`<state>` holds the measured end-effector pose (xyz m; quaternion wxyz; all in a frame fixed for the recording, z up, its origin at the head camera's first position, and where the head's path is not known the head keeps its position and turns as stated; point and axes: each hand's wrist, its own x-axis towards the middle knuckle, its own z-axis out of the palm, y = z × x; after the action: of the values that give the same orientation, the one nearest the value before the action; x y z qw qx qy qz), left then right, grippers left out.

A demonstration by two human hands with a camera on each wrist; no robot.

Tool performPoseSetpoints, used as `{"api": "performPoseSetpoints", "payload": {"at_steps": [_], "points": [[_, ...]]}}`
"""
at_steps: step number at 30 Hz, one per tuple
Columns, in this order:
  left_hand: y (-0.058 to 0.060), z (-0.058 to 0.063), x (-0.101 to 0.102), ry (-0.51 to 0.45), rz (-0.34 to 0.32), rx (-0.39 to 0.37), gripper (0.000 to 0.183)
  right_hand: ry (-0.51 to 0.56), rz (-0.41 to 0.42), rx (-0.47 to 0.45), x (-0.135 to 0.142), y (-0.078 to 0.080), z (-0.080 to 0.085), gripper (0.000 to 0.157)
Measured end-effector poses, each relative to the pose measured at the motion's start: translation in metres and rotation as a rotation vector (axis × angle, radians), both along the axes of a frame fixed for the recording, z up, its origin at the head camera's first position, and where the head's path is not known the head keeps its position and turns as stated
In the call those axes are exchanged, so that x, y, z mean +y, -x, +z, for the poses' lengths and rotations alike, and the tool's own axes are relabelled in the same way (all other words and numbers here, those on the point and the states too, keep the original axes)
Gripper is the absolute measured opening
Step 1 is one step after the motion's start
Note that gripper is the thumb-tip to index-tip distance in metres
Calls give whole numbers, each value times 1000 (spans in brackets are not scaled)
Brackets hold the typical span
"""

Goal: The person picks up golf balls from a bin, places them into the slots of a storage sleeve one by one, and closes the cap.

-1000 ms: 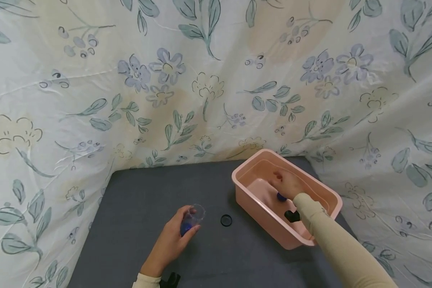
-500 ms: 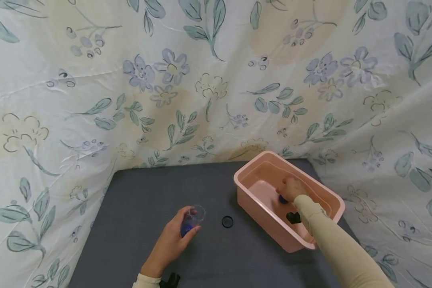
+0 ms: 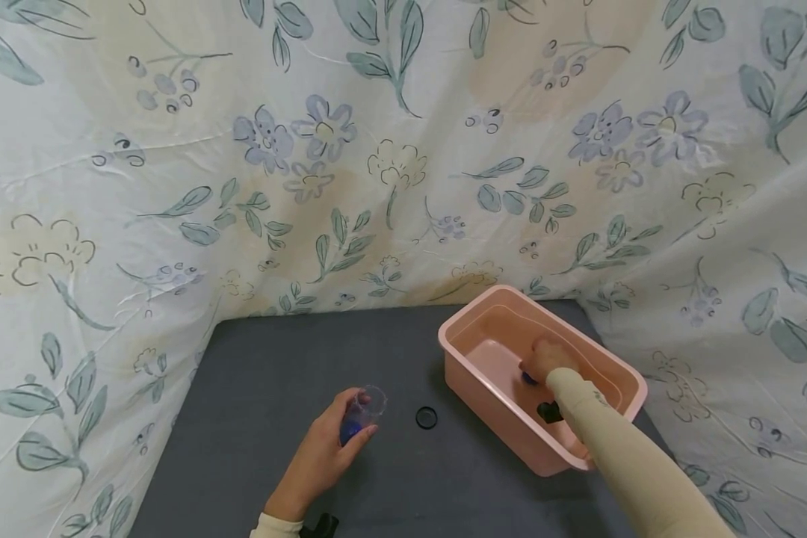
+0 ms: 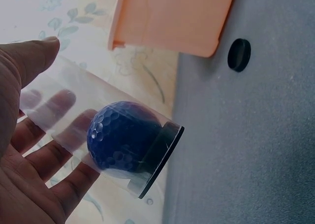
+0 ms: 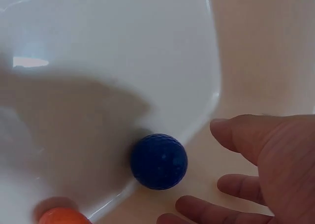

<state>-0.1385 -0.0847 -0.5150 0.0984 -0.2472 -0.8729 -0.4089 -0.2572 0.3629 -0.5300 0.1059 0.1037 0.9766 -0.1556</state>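
Observation:
My left hand (image 3: 323,456) holds a clear plastic tube (image 4: 74,111), thumb on one side and fingers on the other. Inside it a dark blue golf ball (image 4: 123,138) rests against the black cap (image 4: 161,162) that closes the lower end. The tube's other end points up, tilted toward the right. My right hand (image 3: 553,359) reaches down into the pink plastic tub (image 3: 474,388). In the right wrist view its fingers are spread and bent beside a second blue golf ball (image 5: 159,161) on the tub floor, apart from it, with nothing gripped.
A black ring-shaped cap (image 3: 427,418) lies on the dark grey table (image 3: 276,359) between the left hand and the tub. Part of an orange ball (image 5: 64,216) shows on the tub floor. A floral curtain (image 3: 390,149) hangs behind the table.
My right hand has moved slightly right and nearer within the tub, close over the blue golf ball. The left hand keeps holding the tube in place.

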Motion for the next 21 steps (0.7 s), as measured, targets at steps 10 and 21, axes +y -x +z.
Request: {"api": "performPoseSetpoints", "payload": {"at_steps": [10, 21], "points": [[0, 0, 1, 7, 8, -10, 49, -56, 74, -56, -1, 4, -20, 19], [0, 2, -1, 20, 26, -54, 49, -158, 128, -30, 3, 16, -46, 8]]}}
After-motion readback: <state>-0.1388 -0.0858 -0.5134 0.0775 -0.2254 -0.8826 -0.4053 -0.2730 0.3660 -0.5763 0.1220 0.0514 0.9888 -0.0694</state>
